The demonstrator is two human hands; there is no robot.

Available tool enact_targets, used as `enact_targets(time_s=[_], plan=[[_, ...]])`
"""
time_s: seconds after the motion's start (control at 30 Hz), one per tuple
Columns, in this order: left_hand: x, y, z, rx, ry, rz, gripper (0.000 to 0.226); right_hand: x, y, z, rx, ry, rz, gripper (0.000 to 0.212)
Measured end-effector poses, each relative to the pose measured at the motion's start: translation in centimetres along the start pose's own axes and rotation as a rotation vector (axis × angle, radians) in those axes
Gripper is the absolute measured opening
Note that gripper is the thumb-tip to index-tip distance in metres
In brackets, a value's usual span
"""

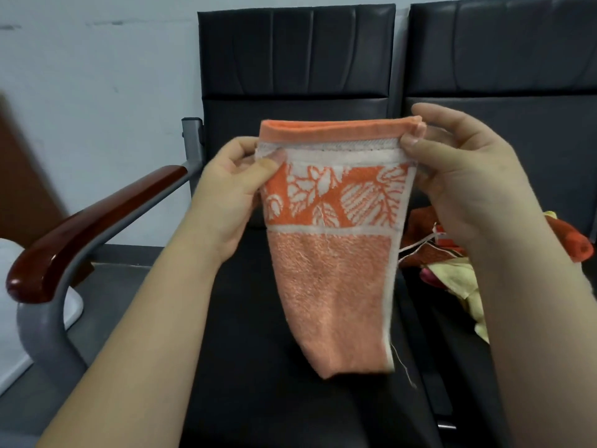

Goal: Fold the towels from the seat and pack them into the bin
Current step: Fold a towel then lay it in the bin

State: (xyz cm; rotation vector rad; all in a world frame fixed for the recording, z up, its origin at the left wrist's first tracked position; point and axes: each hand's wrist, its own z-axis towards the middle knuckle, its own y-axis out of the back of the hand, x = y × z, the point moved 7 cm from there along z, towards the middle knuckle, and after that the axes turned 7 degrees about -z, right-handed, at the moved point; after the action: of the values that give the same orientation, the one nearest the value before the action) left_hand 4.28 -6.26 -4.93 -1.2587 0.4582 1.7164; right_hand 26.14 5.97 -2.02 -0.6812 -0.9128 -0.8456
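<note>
An orange towel with a white leaf band hangs folded in the air above the black seat. My left hand pinches its top left corner. My right hand pinches its top right corner. The towel's lower end dangles free, a loose thread trailing from it. More towels, orange, red and pale yellow, lie crumpled in a heap on the neighbouring seat to the right, partly hidden behind my right forearm. A white object sits at the left edge beyond the armrest; whether it is the bin I cannot tell.
The black seat has a tall backrest behind the towel. A reddish wooden armrest on a grey metal frame stands at the left. A second black chair adjoins on the right.
</note>
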Motion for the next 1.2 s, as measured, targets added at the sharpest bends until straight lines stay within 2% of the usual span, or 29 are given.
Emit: enact_targets(time_s=[0.1,0.2,0.4,0.5,0.63,0.7,0.83,0.97,1.07,1.13,1.2], plan=[[-3.3,-0.2,-0.7,-0.017,-0.145,0.076,0.017,0.3,-0.1,0.1,-0.001,0.041,0.017,0.031],[-6.0,-0.2,-1.3,0.026,-0.186,0.149,0.024,1.4,-0.1,-0.1,0.013,0.096,0.007,0.033],[-7.2,1.5,-1.5,0.034,-0.121,0.195,0.019,2.5,-0.7,-0.4,0.097,0.077,-0.051,0.034],[-6.9,2.2,-1.1,0.039,-0.056,0.252,0.011,2.1,-0.8,-0.2,0.083,0.039,-0.052,0.033],[-4.4,2.7,-0.3,0.036,0.127,0.289,0.008,0.6,-0.8,0.3,0.055,-0.025,-0.157,0.035],[-3.5,2.5,0.2,0.002,0.134,0.378,0.008,-0.6,-0.9,0.8,0.03,-0.061,-0.171,0.034],[-2.5,1.6,0.9,-0.072,0.034,0.394,0.003,-2.3,-1.4,1.5,-0.008,-0.055,-0.21,0.029],[-4.2,0.1,0.8,-0.059,-0.246,0.33,0.011,-0.1,-1.0,1.7,-0.1,0.153,-0.272,0.027],[-5.1,-0.4,0.1,-0.015,-0.395,0.348,0.01,1.4,-0.9,1.3,-0.077,0.27,-0.295,0.024],[-3.8,0.4,-0.1,0.006,-0.342,0.421,0.009,0.6,-0.9,0.8,-0.021,0.26,-0.369,0.022],[-0.3,2.0,-0.2,0.065,-0.152,0.582,0.01,-2.3,-0.9,0.4,0.065,0.186,-0.543,0.021]])
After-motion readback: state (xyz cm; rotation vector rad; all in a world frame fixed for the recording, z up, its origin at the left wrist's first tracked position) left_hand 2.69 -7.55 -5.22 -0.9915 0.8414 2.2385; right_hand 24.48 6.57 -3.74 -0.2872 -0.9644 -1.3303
